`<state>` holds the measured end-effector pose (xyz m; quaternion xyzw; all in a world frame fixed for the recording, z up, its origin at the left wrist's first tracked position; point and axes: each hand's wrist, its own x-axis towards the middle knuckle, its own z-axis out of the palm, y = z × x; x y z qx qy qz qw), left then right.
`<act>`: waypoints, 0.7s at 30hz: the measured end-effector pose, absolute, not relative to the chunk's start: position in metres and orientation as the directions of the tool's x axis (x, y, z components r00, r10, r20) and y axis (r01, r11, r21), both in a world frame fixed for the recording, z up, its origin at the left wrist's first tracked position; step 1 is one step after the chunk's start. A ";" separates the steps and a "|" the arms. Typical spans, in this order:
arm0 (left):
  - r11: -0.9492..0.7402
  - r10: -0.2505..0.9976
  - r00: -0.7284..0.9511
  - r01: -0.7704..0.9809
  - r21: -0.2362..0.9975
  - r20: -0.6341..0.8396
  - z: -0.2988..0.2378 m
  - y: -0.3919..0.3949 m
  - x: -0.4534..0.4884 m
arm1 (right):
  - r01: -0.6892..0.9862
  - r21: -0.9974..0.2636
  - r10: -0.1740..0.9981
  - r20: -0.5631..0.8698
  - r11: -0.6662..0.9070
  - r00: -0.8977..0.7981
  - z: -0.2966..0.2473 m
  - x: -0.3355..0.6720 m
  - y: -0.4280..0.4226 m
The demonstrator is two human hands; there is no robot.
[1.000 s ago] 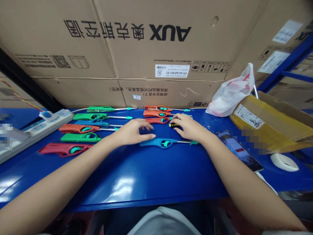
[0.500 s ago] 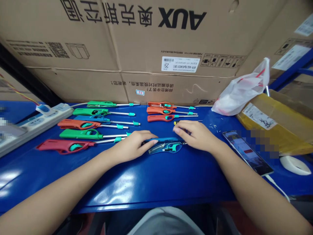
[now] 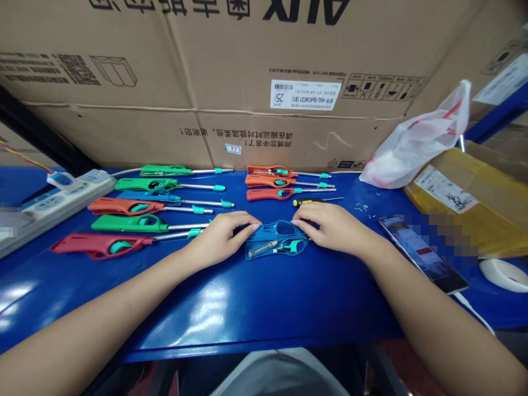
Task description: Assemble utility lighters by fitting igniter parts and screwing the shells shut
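Observation:
A blue half shell of a lighter casing [image 3: 269,231] is between my two hands, tilted up. My left hand [image 3: 220,235] pinches its left end between thumb and fingertips. At its right end, my right hand [image 3: 330,226] grips the edge with thumb and index finger. Just below the shell lies the opened blue lighter [image 3: 247,254], its clear fuel tank and turquoise trigger exposed. My right hand hides most of that lighter's metal tube. Beyond my right hand, a yellow-and-black screwdriver [image 3: 303,202] rests on the blue table [image 3: 247,308].
Several lighters, such as a red one [image 3: 88,245], lie in a row at left; three orange-red ones [image 3: 264,194] lie behind my hands. Small screws [image 3: 363,208], a phone [image 3: 421,250], a white mouse [image 3: 503,275] and a yellow package [image 3: 457,203] are at right. A power strip [image 3: 61,201] stands at far left.
The blue half shell, seen edge-on before, now faces up toward me, with both hands on its ends. My right hand has come down from beside the screwdriver. The view has tilted slightly downward.

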<state>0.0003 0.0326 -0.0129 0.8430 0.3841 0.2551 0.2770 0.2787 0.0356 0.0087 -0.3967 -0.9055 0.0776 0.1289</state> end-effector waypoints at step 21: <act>-0.728 0.641 0.721 0.463 0.505 0.263 -0.002 0.001 0.009 | 0.622 -0.423 0.679 -0.021 0.658 -0.733 0.015 0.281 0.029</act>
